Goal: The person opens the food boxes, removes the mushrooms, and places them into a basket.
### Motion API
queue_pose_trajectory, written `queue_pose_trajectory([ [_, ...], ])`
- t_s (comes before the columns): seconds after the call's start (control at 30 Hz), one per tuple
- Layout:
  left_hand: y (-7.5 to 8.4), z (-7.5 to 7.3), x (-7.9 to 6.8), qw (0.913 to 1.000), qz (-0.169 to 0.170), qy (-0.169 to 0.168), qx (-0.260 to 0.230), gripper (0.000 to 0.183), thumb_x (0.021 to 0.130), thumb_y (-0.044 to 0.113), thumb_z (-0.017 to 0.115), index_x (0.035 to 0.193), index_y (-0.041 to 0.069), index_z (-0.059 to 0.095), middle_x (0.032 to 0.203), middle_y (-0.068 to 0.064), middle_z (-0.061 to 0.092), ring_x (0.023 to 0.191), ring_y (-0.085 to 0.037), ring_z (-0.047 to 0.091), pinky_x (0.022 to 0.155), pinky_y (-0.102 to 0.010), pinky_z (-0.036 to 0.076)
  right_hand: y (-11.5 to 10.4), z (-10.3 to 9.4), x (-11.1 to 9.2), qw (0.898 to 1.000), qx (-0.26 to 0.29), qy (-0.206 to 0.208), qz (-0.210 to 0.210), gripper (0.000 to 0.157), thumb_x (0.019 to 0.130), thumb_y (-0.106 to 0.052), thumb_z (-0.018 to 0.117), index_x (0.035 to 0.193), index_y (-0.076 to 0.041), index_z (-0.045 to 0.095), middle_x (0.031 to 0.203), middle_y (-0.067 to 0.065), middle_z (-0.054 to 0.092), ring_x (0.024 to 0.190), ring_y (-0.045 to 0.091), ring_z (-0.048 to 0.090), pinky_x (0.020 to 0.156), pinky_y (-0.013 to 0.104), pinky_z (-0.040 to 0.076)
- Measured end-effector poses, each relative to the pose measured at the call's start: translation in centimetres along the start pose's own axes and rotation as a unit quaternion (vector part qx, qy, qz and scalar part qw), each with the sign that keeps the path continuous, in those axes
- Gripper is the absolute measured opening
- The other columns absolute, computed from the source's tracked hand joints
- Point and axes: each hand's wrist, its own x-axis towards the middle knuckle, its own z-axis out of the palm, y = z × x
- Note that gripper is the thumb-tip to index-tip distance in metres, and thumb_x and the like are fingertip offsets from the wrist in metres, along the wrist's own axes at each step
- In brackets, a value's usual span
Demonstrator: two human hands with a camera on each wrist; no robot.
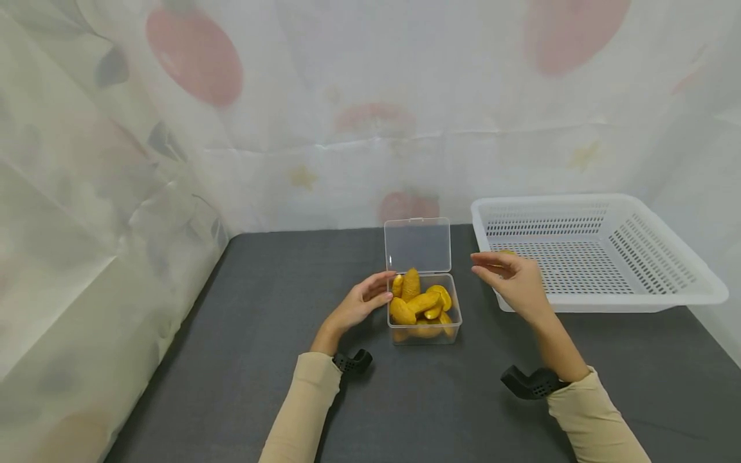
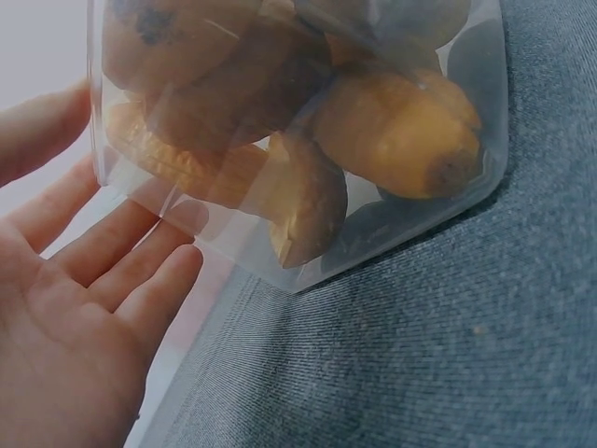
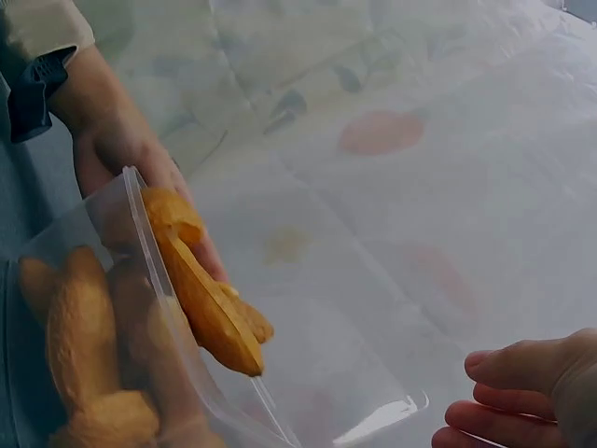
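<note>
A clear plastic box stands on the dark table with its hinged lid raised at the back. Lumpy, elongated yellow pieces fill it, some rising above the rim; their kind is unclear. My left hand rests against the box's left side, fingers fairly straight; the left wrist view shows these fingers touching the clear wall. My right hand is right of the box, over the basket's left edge. Its fingers are loosely bent, and the right wrist view shows nothing between thumb and fingers.
A white perforated basket stands at the right back of the table. A small bit of yellow shows just behind my right hand, mostly hidden. Patterned white sheeting hangs behind and on the sides of the table.
</note>
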Motion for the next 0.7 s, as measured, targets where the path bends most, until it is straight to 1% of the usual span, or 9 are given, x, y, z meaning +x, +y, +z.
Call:
queue_pose_trajectory([
  [0.1, 0.0, 0.0, 0.0, 1.0, 0.002, 0.002, -0.001, 0.051, 0.1, 0.017, 0.052, 0.148, 0.007, 0.036, 0.153, -0.018, 0.038, 0.14, -0.036, 0.04, 0.116, -0.05, 0.035, 0.0, 0.7, -0.1, 1.0, -0.011, -0.022, 0.01, 0.025, 0.082, 0.003, 0.072, 0.106, 0.005, 0.071, 0.098, 0.013, 0.075, 0.085, -0.021, 0.06, 0.073, 0.005, 0.052],
  [0.17, -0.1, 0.0, 0.0, 1.0, 0.002, 0.003, -0.003, 0.051, 0.1, 0.017, 0.052, 0.148, 0.007, 0.036, 0.153, -0.018, 0.038, 0.14, -0.036, 0.04, 0.116, -0.05, 0.035, 0.0, 1.2, -0.2, 0.999, -0.015, -0.041, 0.016, 0.025, 0.083, -0.001, 0.072, 0.107, 0.004, 0.071, 0.101, 0.025, 0.072, 0.085, -0.022, 0.059, 0.074, 0.005, 0.052],
  [0.2, -0.1, 0.0, 0.1, 1.0, 0.003, 0.004, -0.002, 0.051, 0.1, 0.017, 0.052, 0.148, 0.007, 0.036, 0.153, -0.018, 0.038, 0.14, -0.036, 0.041, 0.116, -0.05, 0.035, 0.0, 1.4, -0.2, 0.998, -0.017, -0.05, 0.016, 0.025, 0.084, -0.002, 0.072, 0.108, 0.004, 0.071, 0.102, 0.026, 0.072, 0.085, -0.022, 0.059, 0.073, 0.006, 0.052],
  [0.3, 0.0, 0.0, 0.0, 1.0, 0.003, 0.006, -0.002, 0.05, 0.1, 0.016, 0.052, 0.147, 0.007, 0.036, 0.153, -0.018, 0.039, 0.14, -0.036, 0.041, 0.116, -0.049, 0.036, 0.1, 2.2, -0.2, 0.997, -0.012, -0.08, 0.018, 0.025, 0.085, -0.005, 0.071, 0.109, 0.003, 0.07, 0.105, 0.026, 0.072, 0.088, -0.016, 0.063, 0.076, 0.006, 0.052],
  [0.37, 0.0, 0.0, 0.0, 1.0, 0.003, 0.007, -0.002, 0.05, 0.1, 0.016, 0.052, 0.147, 0.007, 0.037, 0.152, -0.018, 0.039, 0.14, -0.036, 0.041, 0.115, -0.049, 0.036, 0.2, 2.6, -0.3, 0.994, -0.009, -0.102, 0.022, 0.026, 0.086, -0.005, 0.07, 0.111, 0.003, 0.069, 0.107, 0.024, 0.072, 0.092, -0.007, 0.068, 0.079, 0.007, 0.052],
  [0.47, 0.0, 0.1, 0.0, 1.0, 0.005, 0.005, -0.007, 0.05, 0.1, 0.016, 0.052, 0.147, 0.007, 0.037, 0.152, -0.019, 0.04, 0.139, -0.036, 0.041, 0.114, -0.049, 0.038, 0.3, 3.0, -0.4, 0.99, 0.0, -0.136, 0.036, 0.027, 0.087, -0.006, 0.069, 0.113, 0.002, 0.068, 0.112, 0.023, 0.071, 0.099, 0.013, 0.072, 0.082, 0.011, 0.053],
  [0.53, 0.0, 0.1, 0.1, 0.9999, 0.006, 0.002, -0.011, 0.05, 0.1, 0.016, 0.052, 0.147, 0.007, 0.037, 0.152, -0.019, 0.04, 0.139, -0.037, 0.042, 0.113, -0.049, 0.04, 0.4, 3.3, -0.5, 0.988, 0.004, -0.152, 0.042, 0.029, 0.087, -0.007, 0.069, 0.114, 0.002, 0.068, 0.114, 0.022, 0.07, 0.103, 0.025, 0.07, 0.085, 0.018, 0.056],
  [0.6, 0.0, 0.1, 0.1, 0.9999, 0.006, 0.0, -0.014, 0.05, 0.1, 0.016, 0.051, 0.148, 0.008, 0.037, 0.152, -0.019, 0.04, 0.139, -0.037, 0.042, 0.112, -0.05, 0.041, 0.4, 3.5, -0.6, 0.986, 0.008, -0.16, 0.038, 0.03, 0.086, -0.007, 0.07, 0.114, 0.003, 0.067, 0.114, 0.023, 0.07, 0.104, 0.033, 0.069, 0.087, 0.029, 0.058],
  [0.7, 0.0, 0.1, 0.1, 0.9999, 0.002, 0.002, -0.013, 0.05, 0.1, 0.016, 0.051, 0.148, 0.009, 0.037, 0.152, -0.019, 0.04, 0.139, -0.036, 0.042, 0.111, -0.049, 0.042, 0.6, 4.0, -0.6, 0.985, 0.016, -0.169, 0.028, 0.032, 0.085, -0.007, 0.071, 0.114, 0.004, 0.067, 0.114, 0.024, 0.069, 0.106, 0.037, 0.066, 0.091, 0.042, 0.056],
])
